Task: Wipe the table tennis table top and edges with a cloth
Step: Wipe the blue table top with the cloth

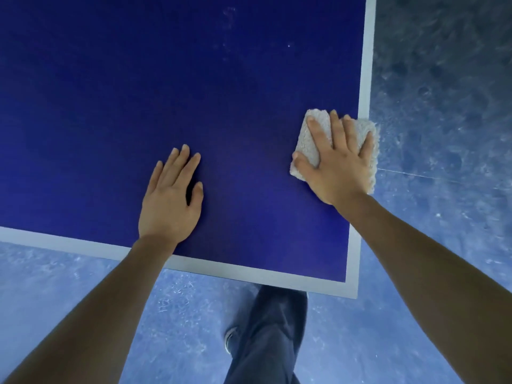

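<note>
The dark blue, matt counter with its pale grey border stripe fills the upper left of the head view, its near right corner pointing down toward the person. The near edge runs slanting from the left side down to that corner; the right edge climbs from the corner to the top of the view.

The right hand lies flat, fingers spread wide, pressing down on a folded, off-white, fluffy terry cloth. The cloth sits right on the right-hand border stripe, and its outer side hangs slightly past the counter's edge over the floor. The thumb rests on the cloth's inner lower corner, and the fingertips reach almost to its far edge.

The left hand is empty, laid palm down on the bare blue surface with fingers loosely together and thumb out. It is well apart from the cloth, and a little inward of the near border stripe, which its forearm crosses.

Beyond both hands the blue surface stretches away open toward the top and left, marked only by a few faint pale smudges near the top. A mottled blue-grey floor surrounds the counter on the right and below. A leg in dark trousers and a dark shoe stand just beneath the corner.
</note>
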